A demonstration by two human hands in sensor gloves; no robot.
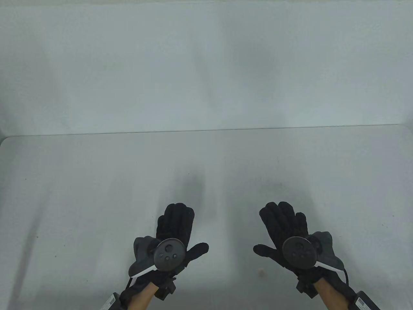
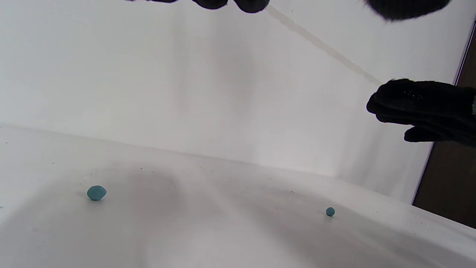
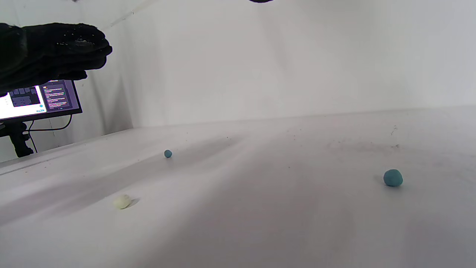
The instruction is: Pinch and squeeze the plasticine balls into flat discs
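Observation:
Both gloved hands hover flat, fingers spread, over the near part of the white table (image 1: 96, 193). My left hand (image 1: 188, 227) and my right hand (image 1: 274, 226) hold nothing. In the table view a small cream plasticine ball (image 1: 260, 272) lies near my right thumb. The teal balls are hidden there under the hands. The left wrist view shows one teal ball (image 2: 96, 192) below my left hand and another teal ball (image 2: 330, 211) farther off, with my right hand (image 2: 420, 108) above. The right wrist view shows a teal ball (image 3: 393, 177), the far teal ball (image 3: 168, 153) and the cream ball (image 3: 122, 201).
A white wall (image 1: 206, 64) rises behind the table's far edge. A monitor (image 3: 37, 100) on a stand shows past the table's left side in the right wrist view. A dark panel (image 2: 453, 178) stands beyond the table in the left wrist view.

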